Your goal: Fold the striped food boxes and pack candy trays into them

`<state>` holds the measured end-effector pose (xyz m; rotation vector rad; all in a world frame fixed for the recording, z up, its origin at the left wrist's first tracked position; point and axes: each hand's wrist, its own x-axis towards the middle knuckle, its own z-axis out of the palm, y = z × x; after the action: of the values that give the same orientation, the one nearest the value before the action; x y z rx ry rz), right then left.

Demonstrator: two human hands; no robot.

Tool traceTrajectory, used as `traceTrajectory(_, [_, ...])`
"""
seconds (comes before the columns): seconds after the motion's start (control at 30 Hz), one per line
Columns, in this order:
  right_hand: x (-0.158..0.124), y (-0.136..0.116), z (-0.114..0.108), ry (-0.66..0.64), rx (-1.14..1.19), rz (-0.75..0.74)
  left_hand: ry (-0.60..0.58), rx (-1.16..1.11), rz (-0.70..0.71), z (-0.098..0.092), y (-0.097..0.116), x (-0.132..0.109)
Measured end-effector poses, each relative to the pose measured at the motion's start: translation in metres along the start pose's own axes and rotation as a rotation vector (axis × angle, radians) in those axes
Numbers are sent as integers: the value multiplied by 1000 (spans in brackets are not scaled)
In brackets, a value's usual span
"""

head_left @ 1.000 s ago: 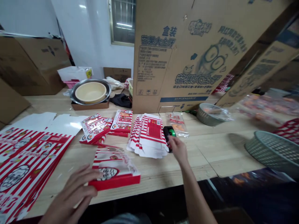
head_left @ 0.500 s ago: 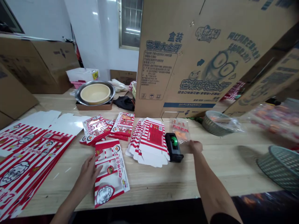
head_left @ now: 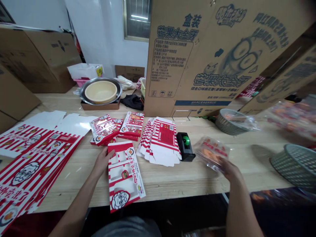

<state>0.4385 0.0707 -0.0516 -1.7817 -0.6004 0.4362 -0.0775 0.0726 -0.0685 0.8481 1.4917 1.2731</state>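
At the upper left edge of a red-and-white striped carton (head_left: pixel 124 165) with clear windows, my left hand (head_left: pixel 101 162) has closed, its thumb on the front and the other fingers mostly hidden. The carton's lower end juts slightly past the table's front edge. On the right, my right hand (head_left: pixel 228 168) grips the near corner of a clear plastic packet (head_left: pixel 212 148) with orange and red pieces inside. A black tape dispenser (head_left: pixel 185 147) with a green core stands between the packet and a fanned stack of flattened striped cartons (head_left: pixel 164 138). Several filled cartons (head_left: pixel 103 128) lie behind the left hand.
Large striped cardboard sheets (head_left: pixel 41 158) cover the table's left side. A tall brown box (head_left: pixel 182 72) stands at the back. Green baskets (head_left: pixel 232 126) sit to the right, near bagged packets (head_left: pixel 291 120). A cream bowl (head_left: pixel 100 91) rests in a metal basin.
My right hand has brought the clear packet nearer and to the right, away from behind the tape dispenser. My left hand has closed on the carton's edge, and the carton has shifted slightly right.
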Motion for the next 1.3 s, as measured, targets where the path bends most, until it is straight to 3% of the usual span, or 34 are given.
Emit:
traceTrajectory(0.13, [-28,-34,2,234,221,-99,147,-187,-1,-2,23,-26])
traceTrajectory(0.2, [-55,-52,10,245,331,-194,191,-263,18,1,38,-39])
traceTrajectory(0.27, [-90,-69,28,88,407,-236,178,-324,24,9,50,-53])
traceTrajectory(0.37, [-146,-94,68,-360,495,-213,21,-367,-54,27,60,-75])
traceTrajectory(0.5, [-200,-115,118,-803,681,43,-224,-343,-172,45,58,-96])
traceTrajectory(0.6, [-220,-117,130,-1075,700,164,-297,-341,-180,44,54,-101])
traceTrajectory(0.73, [-222,-109,121,-1270,582,239,-252,-302,-102,33,53,-100])
traceTrajectory(0.87, [-211,-100,109,-1314,505,266,-108,-300,41,28,50,-100])
traceTrajectory(1.03, [-200,-102,101,-1532,365,119,-220,-33,126,20,47,-91])
traceTrajectory(1.1, [-196,-109,104,-1489,379,-6,-276,20,131,17,53,-86])
traceTrajectory(1.23, [-184,-132,121,-1005,526,-196,-430,129,115,17,69,-84])
traceTrajectory(1.3, [-178,-143,128,-901,506,-277,-485,171,144,19,73,-86])
